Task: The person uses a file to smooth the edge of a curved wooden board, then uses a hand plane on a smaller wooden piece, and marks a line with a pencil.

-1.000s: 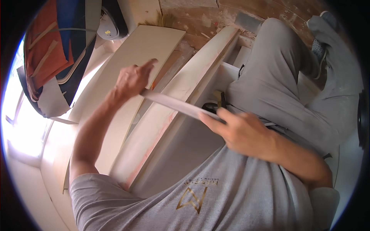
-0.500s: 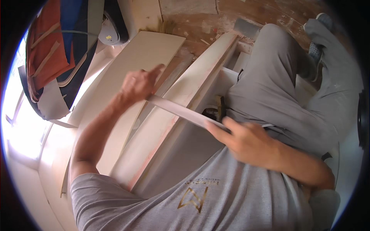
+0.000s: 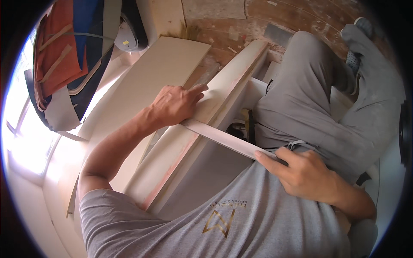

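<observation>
My left hand [image 3: 180, 105] grips the far end of a long, flat pale bar [image 3: 221, 137], which lies across a long white shaped board [image 3: 163, 167] with pinkish streaks along its edge. My right hand [image 3: 303, 174] holds the bar's near end, in front of my grey shirt. Below the bar, beside my lap, a dark object with a brownish upright part [image 3: 243, 129] sits partly hidden; I cannot make out what it is.
A wide cream panel [image 3: 150, 64] lies left of the board. A padded item with orange, blue and dark fabric [image 3: 60, 69] is at upper left, beside a bright window [image 3: 21, 146]. A grey piece [image 3: 277, 35] rests on the dusty wooden floor [image 3: 215, 21]. My bent legs [image 3: 314, 77] occupy the right.
Both my hands and the bar have moved rightward and down, toward my body, so the bar's far end is now over the streaked board. The grip looks unchanged.
</observation>
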Action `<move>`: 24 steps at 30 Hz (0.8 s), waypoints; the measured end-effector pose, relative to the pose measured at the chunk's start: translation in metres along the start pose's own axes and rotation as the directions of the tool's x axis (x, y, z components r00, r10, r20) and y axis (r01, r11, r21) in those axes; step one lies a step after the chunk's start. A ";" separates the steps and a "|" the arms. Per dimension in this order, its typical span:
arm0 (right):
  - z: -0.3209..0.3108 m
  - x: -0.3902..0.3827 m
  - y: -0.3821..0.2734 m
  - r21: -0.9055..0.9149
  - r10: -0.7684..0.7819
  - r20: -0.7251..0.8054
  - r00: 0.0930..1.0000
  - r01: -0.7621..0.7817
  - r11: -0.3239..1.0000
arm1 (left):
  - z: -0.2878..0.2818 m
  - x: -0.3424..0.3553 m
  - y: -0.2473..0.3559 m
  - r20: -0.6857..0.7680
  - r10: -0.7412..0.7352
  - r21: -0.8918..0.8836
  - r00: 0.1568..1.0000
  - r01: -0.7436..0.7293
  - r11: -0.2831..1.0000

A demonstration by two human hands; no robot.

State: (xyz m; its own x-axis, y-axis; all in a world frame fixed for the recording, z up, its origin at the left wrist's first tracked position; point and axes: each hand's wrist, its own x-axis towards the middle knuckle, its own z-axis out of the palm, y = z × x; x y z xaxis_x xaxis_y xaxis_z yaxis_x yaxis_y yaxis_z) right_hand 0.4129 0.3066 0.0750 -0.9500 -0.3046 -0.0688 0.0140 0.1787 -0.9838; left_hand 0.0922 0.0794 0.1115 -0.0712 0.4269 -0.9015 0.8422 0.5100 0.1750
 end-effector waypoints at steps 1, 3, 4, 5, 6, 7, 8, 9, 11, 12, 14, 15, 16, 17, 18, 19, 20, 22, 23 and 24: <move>0.002 0.008 0.002 0.008 0.004 0.005 1.000 -0.004 1.000 | 0.000 -0.003 -0.009 -0.027 0.003 -0.014 1.000 -0.003 1.000; 0.011 0.032 0.004 0.011 0.007 0.006 1.000 -0.007 1.000 | 0.006 -0.001 -0.045 -0.048 -0.058 0.044 0.997 0.060 0.997; 0.019 0.051 0.007 0.005 0.011 0.004 1.000 -0.011 1.000 | 0.012 0.002 -0.065 -0.068 -0.121 0.095 0.990 0.127 0.987; 0.028 0.070 0.014 0.014 0.012 -0.023 1.000 -0.012 1.000 | 0.017 0.005 -0.089 -0.081 -0.119 0.102 0.990 0.127 0.987; 0.039 0.087 0.023 0.029 0.008 -0.051 0.999 -0.007 1.000 | 0.024 0.005 -0.114 -0.123 -0.148 0.130 0.981 0.164 0.978; 0.047 0.101 0.032 0.024 0.003 -0.059 0.998 -0.002 1.000 | 0.029 0.008 -0.128 -0.164 -0.172 0.155 0.971 0.197 0.968; 0.055 0.114 0.043 0.045 0.023 -0.036 0.999 -0.021 0.999 | 0.032 0.015 -0.135 -0.173 -0.168 0.161 0.970 0.196 0.967; 0.053 0.123 0.047 0.066 0.037 -0.011 0.999 -0.036 0.997 | 0.029 0.019 -0.134 -0.228 -0.232 0.157 0.946 0.271 0.950; 0.040 0.121 0.056 0.061 0.093 -0.023 0.995 -0.091 0.994 | 0.019 0.030 -0.138 -0.289 -0.294 0.150 0.911 0.347 0.926; 0.035 0.116 0.062 0.072 0.157 -0.019 0.987 -0.155 0.985 | 0.006 0.038 -0.126 -0.300 -0.361 0.005 0.883 0.380 0.925; 0.014 0.098 0.087 0.067 0.196 -0.088 0.977 -0.191 0.979 | -0.016 0.046 -0.091 -0.300 -0.431 -0.142 0.851 0.407 0.903; 0.008 0.085 0.105 0.073 0.148 -0.269 0.952 -0.133 0.988 | -0.026 0.049 -0.070 -0.256 -0.394 -0.179 0.883 0.357 0.917; -0.005 0.077 0.123 0.128 0.195 -0.299 0.934 -0.163 0.978 | -0.032 0.048 -0.054 -0.214 -0.357 -0.216 0.909 0.312 0.925; -0.024 0.072 0.132 0.183 0.245 -0.329 0.912 -0.193 0.964 | -0.034 0.045 -0.044 -0.056 -0.308 -0.215 0.950 0.290 0.932; -0.045 0.073 0.130 0.142 0.307 -0.350 0.885 -0.274 0.951 | -0.028 0.035 -0.039 0.065 -0.252 -0.189 0.966 0.260 0.947; -0.068 0.072 0.127 0.101 0.368 -0.377 0.850 -0.357 0.929 | -0.023 0.024 -0.028 0.185 -0.192 -0.167 0.964 0.223 0.960; -0.082 0.072 0.132 0.109 0.374 -0.380 0.846 -0.361 0.926 | -0.044 0.020 0.014 0.313 -0.162 0.020 0.936 0.164 0.986; -0.108 0.069 0.134 0.120 0.383 -0.536 0.752 -0.381 0.917 | -0.009 -0.002 0.016 0.420 -0.065 -0.154 0.905 0.141 0.978; -0.119 0.065 0.130 0.131 0.379 -0.542 0.750 -0.371 0.920 | -0.007 -0.007 0.023 0.434 -0.116 -0.162 0.894 0.204 0.966; -0.127 0.065 0.122 0.121 0.383 -0.564 0.732 -0.385 0.915 | -0.003 -0.009 0.030 0.448 -0.161 -0.177 0.879 0.264 0.948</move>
State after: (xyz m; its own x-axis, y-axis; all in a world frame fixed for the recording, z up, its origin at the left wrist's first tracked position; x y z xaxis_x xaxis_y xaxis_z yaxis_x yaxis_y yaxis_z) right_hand 0.3131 0.4274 -0.0280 -0.8660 0.3726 -0.3334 0.4161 0.1672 -0.8938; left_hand 0.1167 0.0931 0.1260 0.0412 -0.0418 -0.9983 0.6847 0.7288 -0.0023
